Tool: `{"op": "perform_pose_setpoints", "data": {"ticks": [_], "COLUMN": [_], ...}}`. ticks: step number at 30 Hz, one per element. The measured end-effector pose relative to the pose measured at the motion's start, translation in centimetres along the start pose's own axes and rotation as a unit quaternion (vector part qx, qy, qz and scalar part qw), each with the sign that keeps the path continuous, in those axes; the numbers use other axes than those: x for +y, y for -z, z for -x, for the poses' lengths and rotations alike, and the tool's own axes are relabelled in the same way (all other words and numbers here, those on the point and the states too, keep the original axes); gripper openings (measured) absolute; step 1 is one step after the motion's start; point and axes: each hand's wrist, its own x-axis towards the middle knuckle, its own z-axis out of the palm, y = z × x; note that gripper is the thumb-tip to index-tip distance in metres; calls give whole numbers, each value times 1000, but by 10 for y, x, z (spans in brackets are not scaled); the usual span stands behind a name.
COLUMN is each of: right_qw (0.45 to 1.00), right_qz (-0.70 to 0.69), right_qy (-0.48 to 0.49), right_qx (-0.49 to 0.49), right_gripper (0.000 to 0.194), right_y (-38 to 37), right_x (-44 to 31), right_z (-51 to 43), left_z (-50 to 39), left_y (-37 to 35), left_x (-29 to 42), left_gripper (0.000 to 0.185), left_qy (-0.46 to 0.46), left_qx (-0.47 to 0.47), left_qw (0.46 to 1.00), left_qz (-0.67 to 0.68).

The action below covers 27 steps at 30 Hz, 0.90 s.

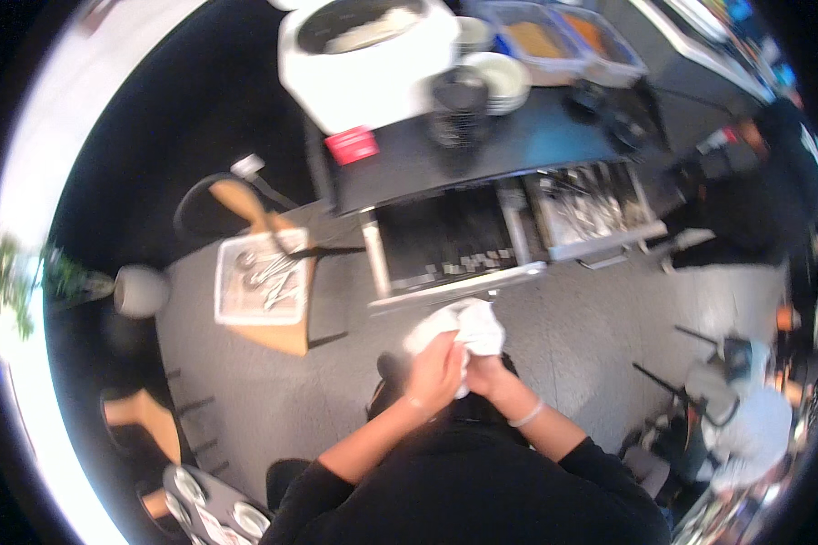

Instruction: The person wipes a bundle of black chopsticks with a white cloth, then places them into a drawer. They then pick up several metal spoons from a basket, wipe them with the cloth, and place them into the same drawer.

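A bunched white cloth is gripped between both hands in front of my body. My left hand wraps it from the left side, fingers pressed together. From the right, my right hand holds the same cloth, its fingers partly covered by the folds. Whether anything lies inside the cloth cannot be seen. Just beyond it, a pulled-out drawer contains dark, slender utensils with pale ends, too blurred to identify. Beside that, a second pulled-out drawer holds metal cutlery.
Left of me, a plastic bin of metal cutlery sits on a wooden chair. A rice cooker, stacked bowls, a dark stack and food containers stand on the black cabinet. People are at the right.
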Motion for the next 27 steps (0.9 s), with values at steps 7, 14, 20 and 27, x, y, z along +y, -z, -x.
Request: {"op": "perform_pose_setpoints", "data": {"ticks": [7,14,20,27], "right_qw": [950,813,891,995], "right_qz": [276,509,421,20], "right_qy": [-4,131,26,-80], "right_qx": [-149,-250,-165,-55], "right_gripper": [43,47,51,43], "right_y": [-103,-191,-222,-277], "right_x": [41,154,193,196], "right_z": [-24,-62,-107,-173], "left_z": [70,123,154,135], "left_y": [73,181,230,270], "left_x": [-23,-82,-130,-201], "left_gripper": [19,12,13,12], "left_qy": [-125,-95,-53,32], "left_qx": [-125,-10,-10,111], "left_qw": [977,994,998,989], "left_qz": [123,-56,-36,96]}}
